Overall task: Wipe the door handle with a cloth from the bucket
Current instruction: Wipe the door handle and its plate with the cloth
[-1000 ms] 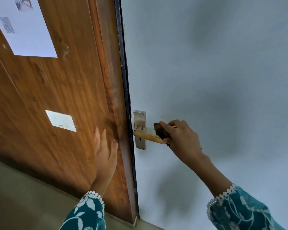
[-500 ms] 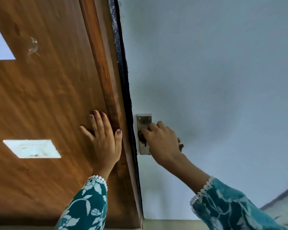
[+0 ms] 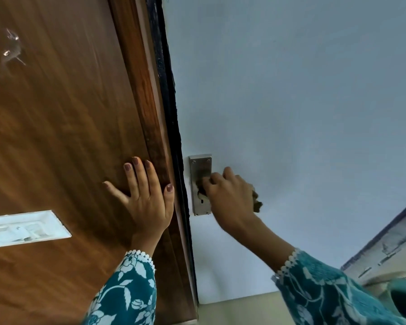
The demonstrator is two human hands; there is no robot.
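The right hand (image 3: 230, 198) is curled tight around a dark cloth (image 3: 257, 202) and presses it on the door handle, which is hidden under the hand, at the metal plate (image 3: 199, 165). The left hand (image 3: 145, 195) lies flat, fingers spread, on the brown door (image 3: 56, 137).

The door (image 3: 56, 125) is warm brown wood grain with a black strip down its edge (image 3: 167, 90). Pale blue-grey wall (image 3: 291, 90), a brushed silver handle plate (image 3: 199, 165), a dark brown cloth (image 3: 257, 202), and teal sleeves (image 3: 127, 292) with white flowers and white scalloped cuffs.
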